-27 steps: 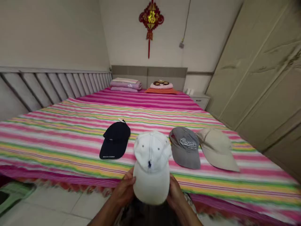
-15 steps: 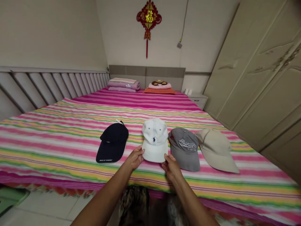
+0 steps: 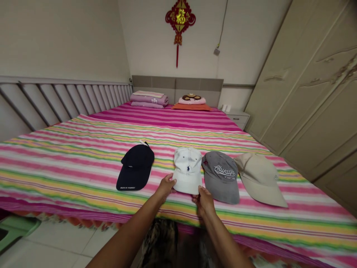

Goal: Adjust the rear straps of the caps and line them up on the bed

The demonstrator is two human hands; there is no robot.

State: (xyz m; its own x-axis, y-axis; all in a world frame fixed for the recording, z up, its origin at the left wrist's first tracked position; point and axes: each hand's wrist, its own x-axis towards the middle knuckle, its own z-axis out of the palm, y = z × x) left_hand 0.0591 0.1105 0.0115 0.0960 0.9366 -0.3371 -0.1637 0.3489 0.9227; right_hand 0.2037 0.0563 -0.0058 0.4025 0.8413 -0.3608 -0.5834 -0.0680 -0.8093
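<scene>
A white baseball cap (image 3: pixel 187 170) with a small navy logo lies on the striped bedspread (image 3: pixel 83 175), brim towards me. My left hand (image 3: pixel 166 187) is at the brim's left edge, and my right hand (image 3: pixel 204 201) is at its lower right corner. Both seem to touch the brim, though any grip is unclear. To its left lies a navy cap (image 3: pixel 136 167). A grey cap (image 3: pixel 221 177) with white embroidered lettering sits just right of the white cap, and a beige cap (image 3: pixel 259 180) lies beyond that, partly overlapping it.
Folded pink blankets (image 3: pixel 149 99) and a pillow (image 3: pixel 192 99) lie at the bed's far end. A slatted rail (image 3: pixel 64 100) runs along the left side, a tall wardrobe (image 3: pixel 306 93) stands right, and a green stool (image 3: pixel 16 230) sits on the floor at lower left.
The white cap has come down from in front of me and now rests on the bed in line with the other caps. My hands have moved down and forward with it.
</scene>
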